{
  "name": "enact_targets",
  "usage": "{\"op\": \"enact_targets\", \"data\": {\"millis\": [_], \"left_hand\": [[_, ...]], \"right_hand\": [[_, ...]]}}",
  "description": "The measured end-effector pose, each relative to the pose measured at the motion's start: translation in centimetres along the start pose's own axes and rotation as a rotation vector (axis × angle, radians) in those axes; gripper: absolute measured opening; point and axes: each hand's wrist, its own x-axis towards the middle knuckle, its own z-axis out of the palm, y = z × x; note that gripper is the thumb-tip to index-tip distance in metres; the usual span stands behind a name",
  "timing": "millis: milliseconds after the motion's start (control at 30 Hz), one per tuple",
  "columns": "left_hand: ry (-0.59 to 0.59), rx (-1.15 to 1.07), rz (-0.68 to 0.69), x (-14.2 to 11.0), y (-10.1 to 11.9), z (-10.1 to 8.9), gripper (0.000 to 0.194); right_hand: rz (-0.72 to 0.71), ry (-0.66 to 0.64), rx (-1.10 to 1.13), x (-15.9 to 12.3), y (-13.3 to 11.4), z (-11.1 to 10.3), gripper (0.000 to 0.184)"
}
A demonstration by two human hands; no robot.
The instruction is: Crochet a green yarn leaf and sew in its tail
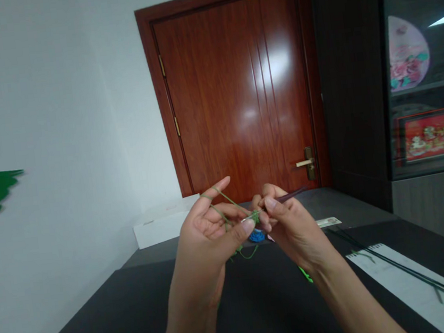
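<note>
**Right hand** [295, 227]: grip narrow, thumb and forefinger pinched on a crochet hook [289, 196] held pencil-fashion, its dark shaft angled far and right, its metal tip pointing left.

**Left hand** [208, 237]: palm toward the wearer, grip partly open, raised fingers [217, 199] spread, with green yarn [223, 202] laced across them. The thumb tip lay just beside the work.

**Work:** a small green crocheted piece [255, 216] sat at the hook's tip between the hands, held in the air above the surface. A slack loop of yarn hung below it.

**Handling note (judged):** the pinch close to the tip appeared well placed for control. The yarn looked best kept taut over the fingers for even stitches, with the left thumb close to steady the piece.

**On the dark surface** [255, 317]: a blue crocheted piece [256, 236] just beyond the hands; a bright green item [305, 273], partly hidden by the right wrist; a small paper card [328, 222]; and, to the right, long dark rods [410, 273] on a white sheet [404, 284].

**Beyond:** a white box [160, 224] at far left, a red-brown wooden door [234, 95] with a brass handle [305, 162], and a glass-fronted cabinet [422, 58] at right.
</note>
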Motion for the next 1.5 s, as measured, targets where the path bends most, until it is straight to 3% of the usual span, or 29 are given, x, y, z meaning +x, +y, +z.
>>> {"op": "enact_targets", "data": {"millis": [133,233,333,400,467,533,633,900,1167,1300,1500], "left_hand": [[0.123,0.04,0.052,-0.3,0.0,0.7,0.064],[0.175,0.042,0.069,-0.4,-0.1,0.8,0.059],[0.057,-0.071,-0.067,-0.4,-0.1,0.4,0.059],[-0.057,-0.175,-0.194,-0.3,-0.1,0.0,0.06],[-0.103,-0.232,-0.246,-0.2,-0.1,-0.4,0.061],[-0.109,-0.237,-0.247,-0.1,-0.2,-0.6,0.062],[-0.111,-0.2,-0.215,0.1,-0.3,-0.7,0.062],[-0.119,-0.196,-0.168,-0.2,-0.1,-0.8,0.05],[-0.048,-0.1,-0.067,0.2,0.1,-0.3,0.035],[0.021,0.012,-0.021,0.1,0.2,0.0,0.042],[0.083,0.058,-0.011,-0.1,0.5,0.3,0.043]], "right_hand": [[-0.276,0.052,-0.235,-0.1,0.2,0.0,0.017],[-0.611,0.056,-0.7,-0.4,0.2,-0.3,0.011],[-0.898,0.091,-1.048,-0.9,0.5,-0.4,0.017],[-0.97,0.084,-1.0,-1.0,0.9,-0.3,0.018],[-0.886,0.067,-0.773,-0.8,1.4,-0.1,0.012],[-0.708,0.077,-0.506,-0.6,1.7,0.1,0.004],[-0.536,0.085,-0.253,-0.4,1.6,0.2,0.007],[-0.397,0.082,-0.085,-0.7,0.7,-0.1,0.013],[0.056,0.062,0.057,0.2,-0.2,0.3,0.027],[0.004,0.176,0.021,0.3,-0.1,0.2,0.025],[-0.146,0.185,-0.133,-0.1,-0.4,-0.2,0.022]]}}
